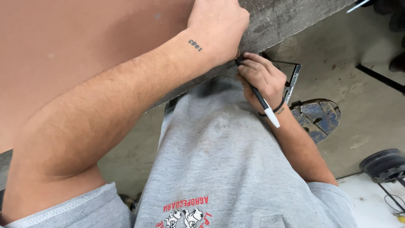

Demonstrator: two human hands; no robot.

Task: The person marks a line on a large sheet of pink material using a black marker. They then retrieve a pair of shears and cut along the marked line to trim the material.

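My left hand (219, 23) rests palm down on the near edge of a flat brown board (63, 46) that lies on a grey workbench (287, 17). Just below that edge, my right hand (261, 80) holds a black pen with a white cap (263, 103), its tip pressed up against the edge under my left hand. A black band circles my right wrist. The pen's tip is hidden between the two hands.
A black metal frame (293, 80) stands beside my right hand. Below it lies a worn blue shoe (318, 118) on the concrete floor (363, 97). A dark round wheel (386, 164) sits at the right edge. My grey shirt fills the lower middle.
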